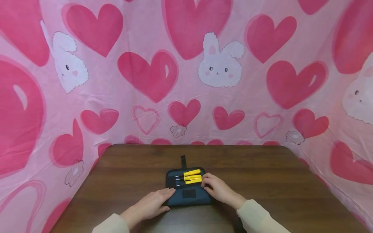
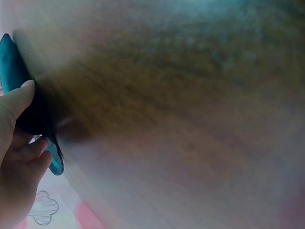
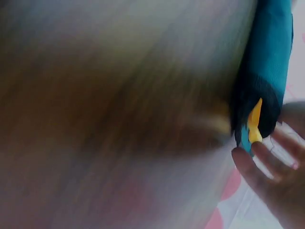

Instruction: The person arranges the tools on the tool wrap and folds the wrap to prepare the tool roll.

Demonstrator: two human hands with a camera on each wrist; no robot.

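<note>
A dark blue-black tool case (image 1: 201, 197) lies unfolded on the table in the head view. Three screwdrivers with yellow handles (image 1: 192, 177) sit in its upper half, their tips to the left. My left hand (image 1: 154, 200) rests at the case's left edge with its fingers straight, the thumb near the lower corner. At the right edge, beside the handle ends, my right hand (image 1: 220, 189) touches the case with loosely bent fingers. The right wrist view shows the fingers spread near a yellow handle (image 3: 255, 121); part of the contact is hidden.
A narrow black strap (image 1: 183, 161) reaches from the case's far edge. A black patch (image 1: 189, 193) is on its near half. The brown wooden table (image 1: 131, 171) is surrounded by pink cloth (image 1: 192, 94) with hearts and rabbits.
</note>
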